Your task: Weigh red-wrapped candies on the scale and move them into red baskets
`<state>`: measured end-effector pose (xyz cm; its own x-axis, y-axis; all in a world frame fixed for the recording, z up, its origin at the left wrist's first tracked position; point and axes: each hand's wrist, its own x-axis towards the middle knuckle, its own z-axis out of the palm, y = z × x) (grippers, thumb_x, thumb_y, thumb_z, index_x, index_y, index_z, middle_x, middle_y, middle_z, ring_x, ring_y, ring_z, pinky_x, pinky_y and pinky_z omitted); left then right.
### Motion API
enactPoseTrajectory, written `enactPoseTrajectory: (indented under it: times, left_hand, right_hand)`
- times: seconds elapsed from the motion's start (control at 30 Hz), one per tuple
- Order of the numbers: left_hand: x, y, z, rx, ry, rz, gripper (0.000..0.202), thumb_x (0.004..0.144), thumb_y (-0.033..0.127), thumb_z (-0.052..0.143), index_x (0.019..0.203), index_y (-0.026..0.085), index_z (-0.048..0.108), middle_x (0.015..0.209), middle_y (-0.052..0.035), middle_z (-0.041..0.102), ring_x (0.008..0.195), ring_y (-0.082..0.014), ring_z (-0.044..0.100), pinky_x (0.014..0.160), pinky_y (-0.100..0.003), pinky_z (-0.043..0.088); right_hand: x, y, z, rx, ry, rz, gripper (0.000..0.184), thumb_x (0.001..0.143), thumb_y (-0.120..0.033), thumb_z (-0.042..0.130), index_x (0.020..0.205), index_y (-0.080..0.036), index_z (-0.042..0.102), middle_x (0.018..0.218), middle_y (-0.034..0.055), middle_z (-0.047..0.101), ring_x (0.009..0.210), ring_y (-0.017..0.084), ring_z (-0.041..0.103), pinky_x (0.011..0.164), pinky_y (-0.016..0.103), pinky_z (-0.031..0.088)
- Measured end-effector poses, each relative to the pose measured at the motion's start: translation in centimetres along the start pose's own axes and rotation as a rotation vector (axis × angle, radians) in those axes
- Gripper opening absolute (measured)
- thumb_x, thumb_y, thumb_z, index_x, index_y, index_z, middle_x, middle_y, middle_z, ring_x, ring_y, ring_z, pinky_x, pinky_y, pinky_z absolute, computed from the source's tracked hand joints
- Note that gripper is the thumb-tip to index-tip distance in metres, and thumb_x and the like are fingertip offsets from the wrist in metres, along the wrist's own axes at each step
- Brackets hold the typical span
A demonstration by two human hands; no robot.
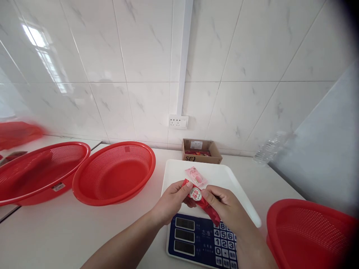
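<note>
Between my two hands is a red packet [206, 208] with a round white label, held above the front of a weighing scale [179, 170]. The fingers of my left hand [172, 200] pinch its upper left end. My right hand [223, 203] grips its other side, thumb beside the label, and the packet's lower end hangs over the keypad. Just behind the hands, a small pink-and-clear packet [196, 176] lies on the scale's white plate. The scale's blue panel [206, 239] shows dark displays and number keys, partly covered by my right hand and forearm.
Red perforated baskets stand left [113, 175], far left [42, 168] and right [311, 231]. Behind the scale sits a cardboard box [202, 149] with red items inside. A clear plastic bottle [269, 147] lies near the right wall. The tiled wall carries a socket [178, 121].
</note>
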<state>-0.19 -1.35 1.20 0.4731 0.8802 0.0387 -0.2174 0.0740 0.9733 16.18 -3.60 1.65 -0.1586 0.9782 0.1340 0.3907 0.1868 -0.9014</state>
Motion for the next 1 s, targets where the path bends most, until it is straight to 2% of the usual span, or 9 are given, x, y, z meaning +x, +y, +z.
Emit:
enactPoseTrajectory:
  times: [0.07, 0.23, 0.33, 0.43, 0.53, 0.6, 0.73, 0.87, 1.0]
  left_hand:
    - [0.03, -0.03, 0.10, 0.021, 0.021, 0.017, 0.043, 0.080, 0.056, 0.053, 0.071, 0.014, 0.056, 0.065, -0.0007, 0.055, 0.059, -0.0110, 0.049, 0.063, -0.027, 0.041]
    - [0.10, -0.18, 0.42, 0.057, 0.081, 0.034, 0.045, 0.077, 0.059, 0.053, 0.071, 0.014, 0.056, 0.065, -0.0004, 0.055, 0.060, -0.0112, 0.048, 0.063, -0.026, 0.040]
    - [0.30, -0.34, 0.46, 0.048, 0.129, 0.046, 0.045, 0.078, 0.060, 0.052, 0.073, 0.015, 0.056, 0.066, -0.0004, 0.055, 0.060, -0.0112, 0.048, 0.062, -0.026, 0.041]
    - [0.45, -0.34, 0.38, 0.046, 0.180, 0.070, 0.045, 0.078, 0.060, 0.051, 0.074, 0.015, 0.055, 0.067, -0.0002, 0.055, 0.060, -0.0110, 0.048, 0.061, -0.026, 0.040]
    - [0.43, -0.25, 0.32, 0.061, 0.203, 0.081, 0.045, 0.078, 0.059, 0.052, 0.072, 0.015, 0.055, 0.065, 0.0007, 0.053, 0.059, -0.0106, 0.047, 0.060, -0.025, 0.039]
    - [0.39, -0.28, 0.30, 0.059, 0.203, 0.082, 0.044, 0.079, 0.059, 0.052, 0.072, 0.015, 0.055, 0.065, 0.0010, 0.053, 0.059, -0.0104, 0.046, 0.060, -0.025, 0.039]
    - [0.48, -0.60, 0.16, -0.006, 0.170, 0.051, 0.043, 0.078, 0.058, 0.053, 0.073, 0.015, 0.055, 0.066, 0.0004, 0.054, 0.059, -0.0104, 0.048, 0.060, -0.025, 0.040]
    - [0.61, -0.84, -0.04, -0.074, 0.114, -0.012, 0.045, 0.078, 0.059, 0.053, 0.073, 0.015, 0.055, 0.064, -0.0001, 0.055, 0.056, -0.0101, 0.049, 0.059, -0.025, 0.040]
    - [0.62, -0.70, -0.29, -0.042, 0.096, -0.023, 0.043, 0.080, 0.058, 0.051, 0.077, 0.015, 0.055, 0.065, -0.0005, 0.055, 0.059, -0.0109, 0.050, 0.060, -0.025, 0.040]
  right_hand:
    - [-0.04, -0.06, 0.02, 0.000, 0.014, -0.013, 0.044, 0.085, -0.054, 0.043, 0.057, -0.020, 0.038, 0.055, -0.0044, 0.037, 0.055, 0.011, 0.035, 0.053, 0.024, 0.031]
    - [-0.09, -0.31, 0.04, 0.007, 0.028, -0.012, 0.043, 0.085, -0.054, 0.042, 0.062, -0.019, 0.050, 0.058, -0.0027, 0.047, 0.058, 0.012, 0.041, 0.056, 0.024, 0.035]
    - [-0.11, -0.37, -0.01, 0.024, 0.033, 0.029, 0.043, 0.084, -0.055, 0.044, 0.061, -0.019, 0.048, 0.054, -0.0043, 0.044, 0.054, 0.011, 0.040, 0.052, 0.023, 0.034]
    - [-0.13, -0.46, 0.02, 0.024, -0.037, 0.069, 0.041, 0.082, -0.055, 0.048, 0.062, -0.019, 0.046, 0.054, -0.0053, 0.042, 0.051, 0.010, 0.037, 0.049, 0.023, 0.032]
    - [-0.14, -0.63, 0.15, 0.024, -0.104, 0.085, 0.036, 0.083, -0.051, 0.048, 0.069, -0.018, 0.052, 0.061, -0.0038, 0.046, 0.056, 0.010, 0.040, 0.052, 0.023, 0.033]
    - [-0.15, -0.73, 0.24, 0.015, -0.112, 0.082, 0.034, 0.083, -0.049, 0.049, 0.070, -0.018, 0.052, 0.061, -0.0041, 0.045, 0.056, 0.010, 0.039, 0.051, 0.023, 0.033]
    - [-0.31, -0.87, 0.25, -0.035, -0.074, 0.032, 0.036, 0.083, -0.046, 0.048, 0.060, -0.020, 0.041, 0.055, -0.0061, 0.037, 0.052, 0.009, 0.034, 0.049, 0.022, 0.029]
    - [-0.50, -0.83, 0.12, -0.052, -0.069, -0.019, 0.037, 0.084, -0.045, 0.047, 0.058, -0.020, 0.040, 0.054, -0.0056, 0.039, 0.053, 0.010, 0.035, 0.051, 0.023, 0.030]
    - [-0.23, -0.35, 0.00, -0.041, -0.025, 0.029, 0.037, 0.082, -0.048, 0.048, 0.058, -0.021, 0.040, 0.055, -0.0056, 0.039, 0.053, 0.010, 0.036, 0.050, 0.023, 0.031]
